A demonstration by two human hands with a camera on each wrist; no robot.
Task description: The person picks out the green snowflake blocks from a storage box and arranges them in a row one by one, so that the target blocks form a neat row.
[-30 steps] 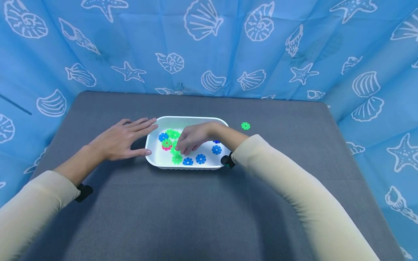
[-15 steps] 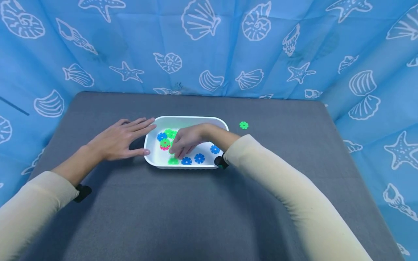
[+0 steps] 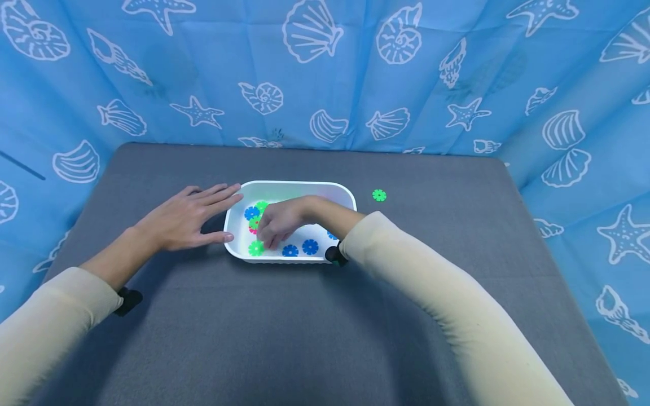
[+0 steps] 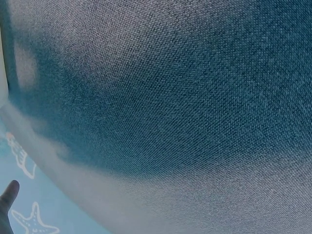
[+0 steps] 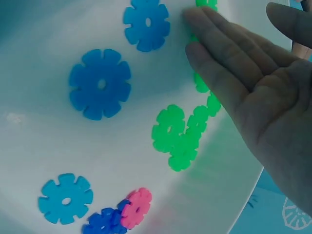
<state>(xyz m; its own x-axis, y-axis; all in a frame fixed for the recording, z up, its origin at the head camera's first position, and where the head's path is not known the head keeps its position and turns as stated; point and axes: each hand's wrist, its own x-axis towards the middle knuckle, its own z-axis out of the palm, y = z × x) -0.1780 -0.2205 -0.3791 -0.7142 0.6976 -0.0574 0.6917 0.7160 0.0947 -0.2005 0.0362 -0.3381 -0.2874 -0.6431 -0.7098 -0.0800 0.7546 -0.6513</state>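
In the head view, a white tray (image 3: 299, 182) holds flat, notched plastic discs. My right hand (image 3: 284, 219) reaches down into it, back of the hand up. The right wrist view shows its fingers (image 5: 222, 51) fairly straight beside green discs (image 5: 168, 129), some partly behind them. A green disc (image 3: 256, 248) lies by its fingertips near the tray's front left. Blue discs (image 3: 310, 247) lie nearer the front, and a pink disc (image 5: 137, 208) overlaps a dark blue one. My left hand (image 3: 190, 219) is spread at the tray's left end, thumb and fingertips at the rim.
One green disc (image 3: 379, 195) lies outside the tray, to its right, on the grey cloth-covered table (image 3: 325, 321). Behind the table hangs a blue curtain (image 3: 350, 67) with white shell prints. Black wrist cameras (image 3: 335, 255) are worn under the wrists.
My right hand has moved left inside the tray, and a green disc by its fingertips has shifted left too. My left hand stays at the rim.
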